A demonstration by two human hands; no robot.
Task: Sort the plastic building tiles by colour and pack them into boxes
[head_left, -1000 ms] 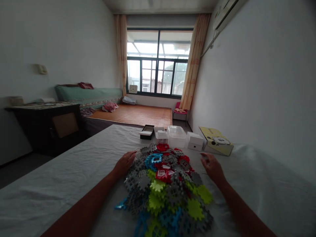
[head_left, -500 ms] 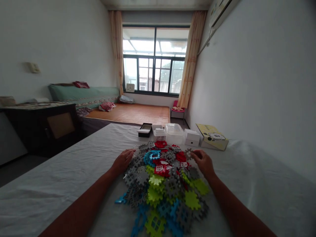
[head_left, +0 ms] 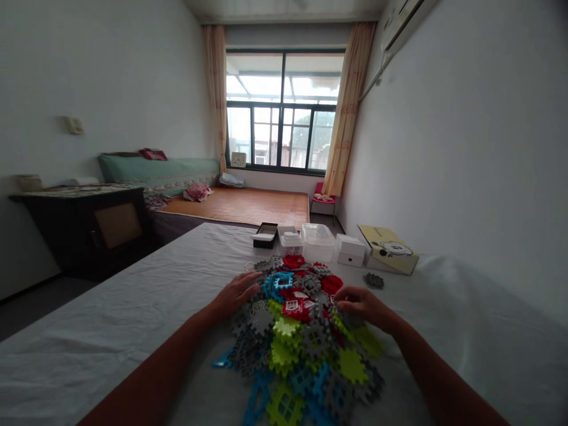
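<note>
A heaped pile of toothed plastic building pieces point(head_left: 286, 355) in grey, red, lime green and blue lies on the white cloth in front of me. My left hand point(head_left: 237, 294) rests on the pile's left edge, fingers stretched out and nothing gripped in them. At the pile's right side, my right hand point(head_left: 361, 305) has its fingers bent together down among grey and red pieces; what is between the fingertips is hidden. Apart from the heap, a single dark grey toothed piece point(head_left: 374, 280) lies on the cloth beyond my right hand.
Along the cloth's far side stand a black box point(head_left: 265, 235), a white container point(head_left: 290, 241), a clear plastic tub point(head_left: 318, 242), a small white box point(head_left: 350, 249) and a yellow cartoon carton point(head_left: 390, 249). A bed point(head_left: 248, 204) is behind, with a dark cabinet point(head_left: 84, 228) at left.
The grey piece my right hand held now lies on the cloth near the yellow carton. That hand is back at the pile, nearer to me. My left hand has shifted slightly right over the edge.
</note>
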